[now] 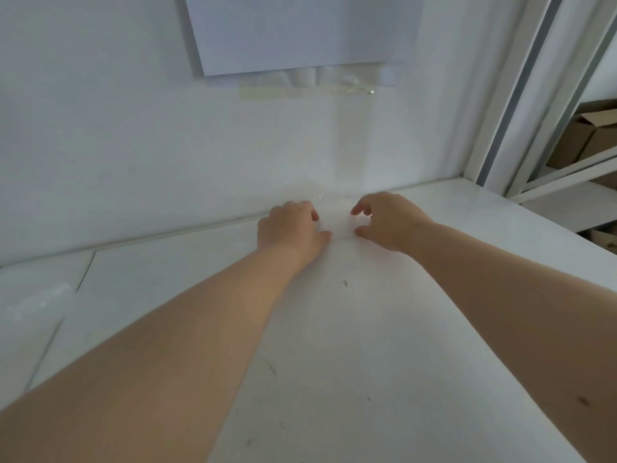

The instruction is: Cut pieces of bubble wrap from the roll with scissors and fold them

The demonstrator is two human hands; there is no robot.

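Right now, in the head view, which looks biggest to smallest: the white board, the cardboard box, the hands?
Biggest: white board. Then left hand and right hand, alike. The cardboard box looks similar too; farther, partly hidden, so unranked.
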